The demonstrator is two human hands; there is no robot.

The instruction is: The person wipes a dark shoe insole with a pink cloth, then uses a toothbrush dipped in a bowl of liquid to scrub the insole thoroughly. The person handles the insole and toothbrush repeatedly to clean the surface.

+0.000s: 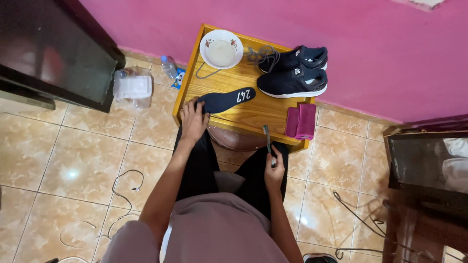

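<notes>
A dark navy insole (226, 100) lies flat on the wooden worktop (253, 114), long and narrow, its toe end aimed toward the shoes and white markings near that end. The left hand (193, 119) rests on its heel end, fingers spread and pressing down, grip apart. The right hand (274, 170) sits lower, near the worktop's front edge, its grip clamped on a toothbrush (267, 139) held upright. Two dark shoes (292, 73), a folded magenta cloth (301, 122) and a white bowl (221, 48) share the worktop
</notes>
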